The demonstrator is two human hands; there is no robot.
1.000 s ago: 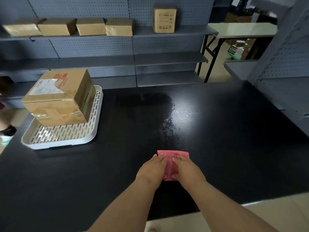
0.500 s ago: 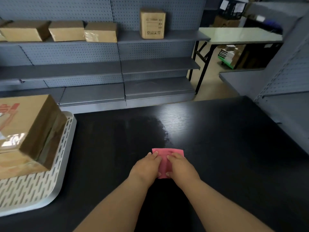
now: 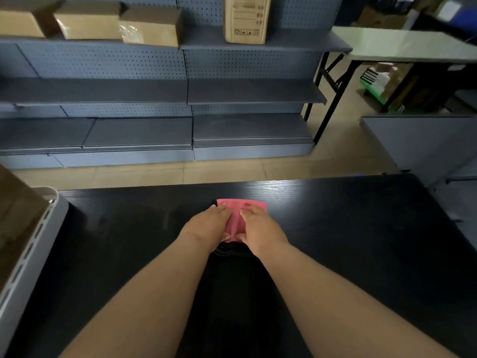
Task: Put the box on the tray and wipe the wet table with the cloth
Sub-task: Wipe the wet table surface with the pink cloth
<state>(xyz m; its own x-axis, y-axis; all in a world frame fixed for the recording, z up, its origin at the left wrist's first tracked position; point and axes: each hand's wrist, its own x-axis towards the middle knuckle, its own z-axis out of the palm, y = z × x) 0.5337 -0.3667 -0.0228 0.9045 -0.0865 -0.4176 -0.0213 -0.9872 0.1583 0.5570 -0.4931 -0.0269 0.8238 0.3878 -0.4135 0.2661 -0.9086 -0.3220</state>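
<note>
A folded pink cloth (image 3: 238,211) lies on the black table (image 3: 361,241) close to its far edge. My left hand (image 3: 206,227) presses flat on the cloth's left side and my right hand (image 3: 259,229) presses on its right side, both arms stretched forward. The brown cardboard box (image 3: 15,210) stands in the white slotted tray (image 3: 31,254) at the table's left edge; both are cut off by the frame. A dull wet film shows on the table just left of the cloth.
Grey pegboard shelving (image 3: 180,91) stands beyond the table, with several cardboard boxes (image 3: 149,27) on its top shelf. A pale folding table (image 3: 402,45) is at the back right, and a grey shelf unit (image 3: 418,140) stands to the right.
Both hands have pushed the pink cloth away from me across the wet patch to near the table's far edge. The view has tilted up, so the tray and box slid left.
</note>
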